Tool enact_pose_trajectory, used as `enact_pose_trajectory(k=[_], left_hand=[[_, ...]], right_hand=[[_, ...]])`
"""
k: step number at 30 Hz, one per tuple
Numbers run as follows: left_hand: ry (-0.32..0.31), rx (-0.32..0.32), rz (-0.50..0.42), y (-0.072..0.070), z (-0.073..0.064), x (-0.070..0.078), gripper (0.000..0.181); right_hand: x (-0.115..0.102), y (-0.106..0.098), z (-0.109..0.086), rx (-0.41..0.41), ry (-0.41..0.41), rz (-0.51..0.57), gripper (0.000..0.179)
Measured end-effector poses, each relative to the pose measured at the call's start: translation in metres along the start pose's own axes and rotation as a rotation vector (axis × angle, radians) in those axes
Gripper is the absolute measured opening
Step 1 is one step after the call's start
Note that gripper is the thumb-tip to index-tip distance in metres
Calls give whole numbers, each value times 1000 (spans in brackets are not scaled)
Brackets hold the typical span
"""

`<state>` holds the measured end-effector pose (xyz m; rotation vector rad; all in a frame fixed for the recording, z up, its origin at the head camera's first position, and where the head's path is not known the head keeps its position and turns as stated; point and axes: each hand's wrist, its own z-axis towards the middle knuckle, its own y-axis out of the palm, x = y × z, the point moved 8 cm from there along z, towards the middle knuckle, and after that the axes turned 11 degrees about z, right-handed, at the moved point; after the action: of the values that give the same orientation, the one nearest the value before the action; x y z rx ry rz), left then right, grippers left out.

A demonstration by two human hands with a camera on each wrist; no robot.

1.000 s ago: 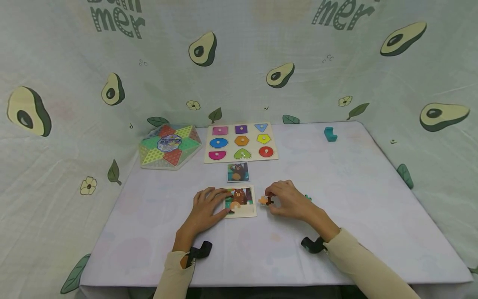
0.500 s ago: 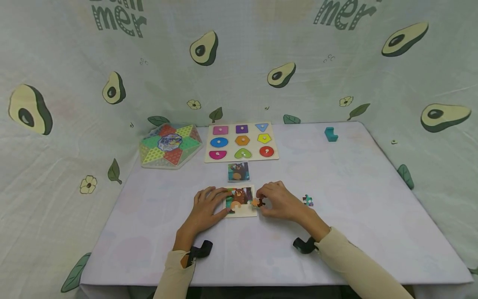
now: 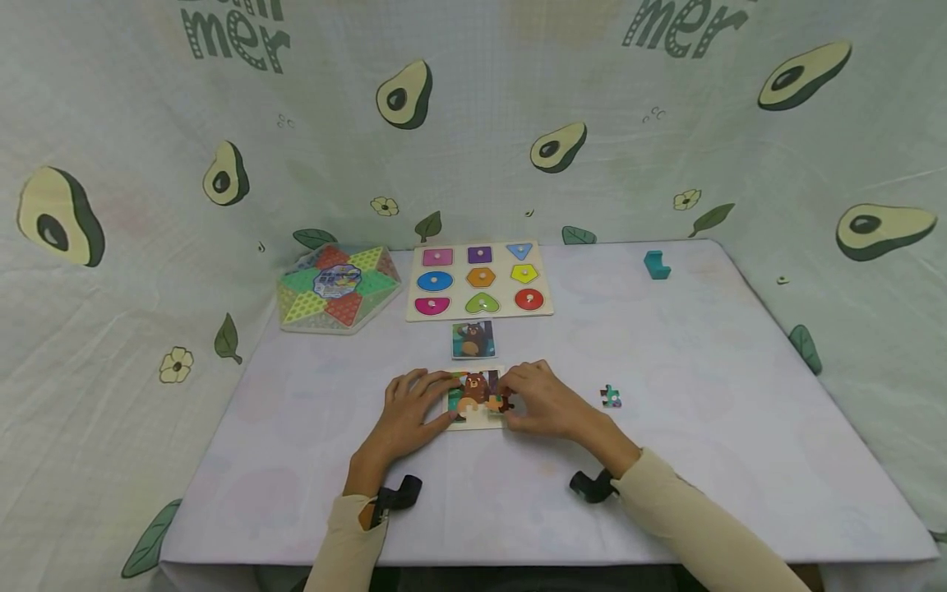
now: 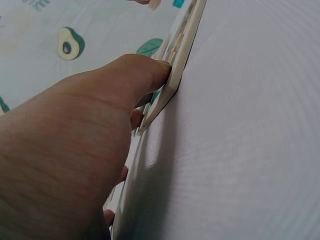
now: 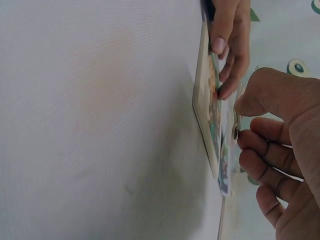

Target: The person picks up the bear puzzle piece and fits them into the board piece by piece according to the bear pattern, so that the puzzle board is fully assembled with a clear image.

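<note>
A small wooden jigsaw board with a bear picture lies on the table in front of the person. On its left side rests the left hand, fingers spread; the left wrist view shows the thumb pressing the board's face near the edge. Over the board's right part, the right hand pinches an orange and brown jigsaw piece between thumb and fingers. Seen from the right wrist, this piece is held edge-on just above the board. The fingers partly hide it. Another jigsaw piece, teal and purple, lies right of the right hand.
Just behind the board lies a square bear picture card. Farther back are a shape-peg board with colourful shapes and a patterned hexagonal box. A teal block sits at the back right. Avocado-printed cloth hangs behind the table.
The right hand has moved left, bringing the pinched jigsaw piece from beside the board to over its right part. The teal piece has come into full view. The left hand stays put.
</note>
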<state>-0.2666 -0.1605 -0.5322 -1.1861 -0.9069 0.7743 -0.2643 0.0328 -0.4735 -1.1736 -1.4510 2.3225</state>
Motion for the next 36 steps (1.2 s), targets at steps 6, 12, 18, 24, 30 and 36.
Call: enact_pose_trajectory(k=[6, 12, 18, 24, 30, 36], left_hand=[[-2, -16, -3, -1, 0, 0, 52], [-4, -13, -24, -2, 0, 1, 52], [3, -1, -24, -2, -1, 1, 52], [5, -6, -18, 0, 0, 0, 52], [6, -26, -20, 1, 0, 0, 53], [8, -21, -24, 0, 0, 1, 54]], right_hand=[[-2, 7, 4, -17, 0, -5, 31], [-4, 11, 7, -27, -9, -2, 31], [-6, 16, 10, -28, -13, -18, 34], [-9, 20, 13, -23, -28, -50, 35], [-11, 24, 16, -32, -34, -63, 33], [-12, 29, 21, -46, -44, -103, 27]])
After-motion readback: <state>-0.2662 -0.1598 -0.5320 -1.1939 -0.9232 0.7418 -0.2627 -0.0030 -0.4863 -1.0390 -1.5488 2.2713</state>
